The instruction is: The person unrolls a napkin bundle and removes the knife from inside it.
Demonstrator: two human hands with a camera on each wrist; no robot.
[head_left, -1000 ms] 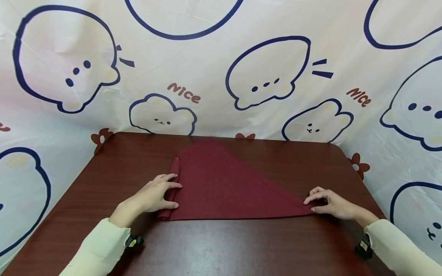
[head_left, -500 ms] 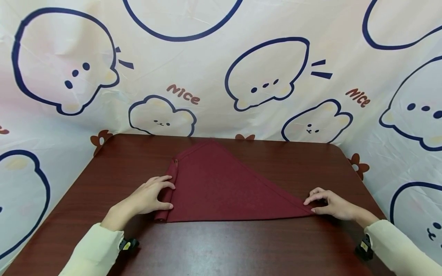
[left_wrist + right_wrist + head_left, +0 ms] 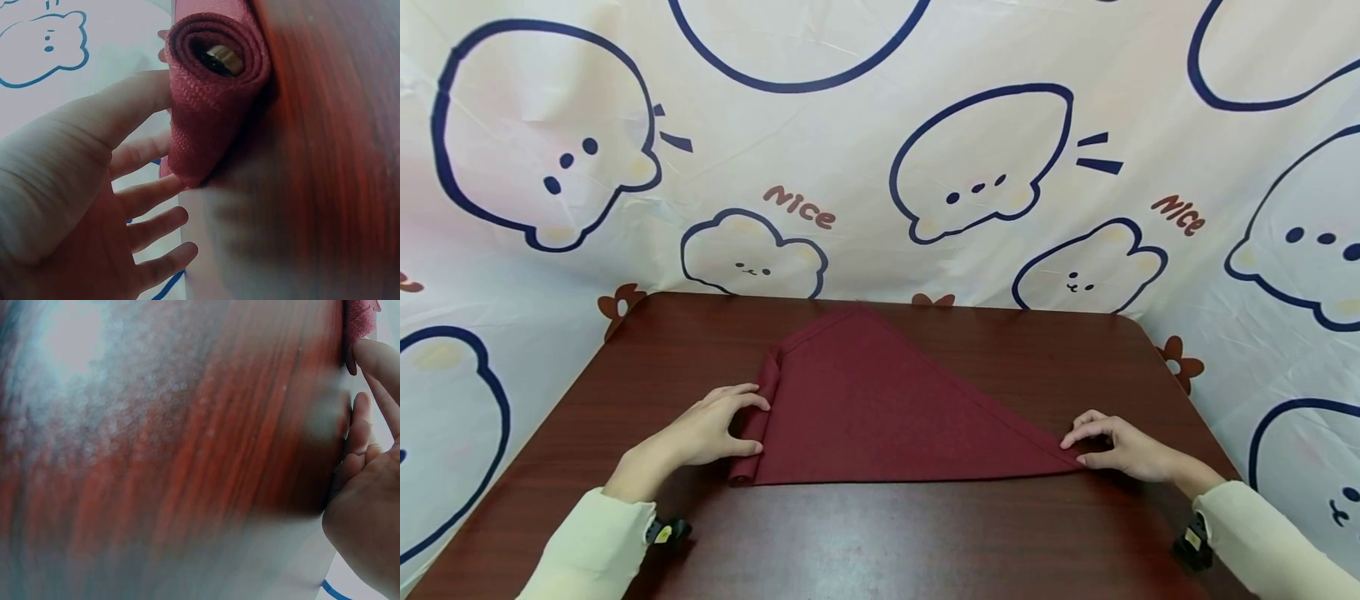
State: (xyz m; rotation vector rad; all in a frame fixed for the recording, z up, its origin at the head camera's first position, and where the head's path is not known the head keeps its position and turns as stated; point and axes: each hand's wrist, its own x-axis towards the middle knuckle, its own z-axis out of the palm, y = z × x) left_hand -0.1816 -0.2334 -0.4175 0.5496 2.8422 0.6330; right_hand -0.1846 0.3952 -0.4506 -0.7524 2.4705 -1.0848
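A dark red cloth with hemmed edges lies on the table, its left side wound into a narrow roll. My left hand rests over that roll, thumb and fingertips touching it, the fingers fairly straight in the left wrist view. There, the roll's end shows several layers around a small gold-coloured and dark object, its kind unclear. My right hand pinches the cloth's right corner between thumb and index finger. Part of this corner appears in the right wrist view beside the thumb.
The brown wood-grain table has rounded far corners. A pale printed curtain hangs close around its back and sides. Small black devices sit at both wrists, such as the left one.
My left hand and the roll have moved a little leftward, leaving more of the cloth flat. The right hand stays at its corner.
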